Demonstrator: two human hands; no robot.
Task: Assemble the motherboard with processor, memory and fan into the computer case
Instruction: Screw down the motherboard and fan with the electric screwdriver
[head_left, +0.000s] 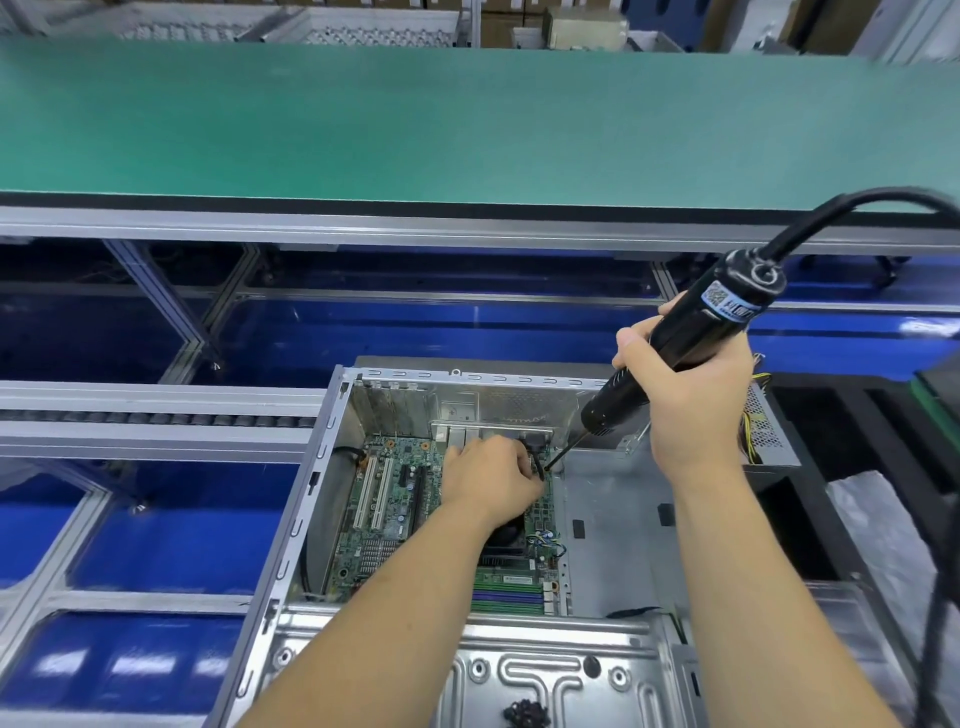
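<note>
An open grey metal computer case (613, 525) lies on its side in front of me. The green motherboard (384, 514) sits inside it, with white slots at the left and memory sticks (509, 587) near the front. My right hand (685, 395) grips a black electric screwdriver (691, 338), tilted, its bit tip down at the board's upper right corner. My left hand (488, 478) rests over the board, fingers curled and pinching something small at the bit tip; what it pinches is hidden. My left forearm covers most of the black fan (506, 535).
A small pile of dark screws (525, 714) lies on the case's front metal panel. The screwdriver's black cable (883, 200) arcs off to the right. A green conveyor belt (467, 119) runs across the back, with aluminium rails and blue bins below it at the left.
</note>
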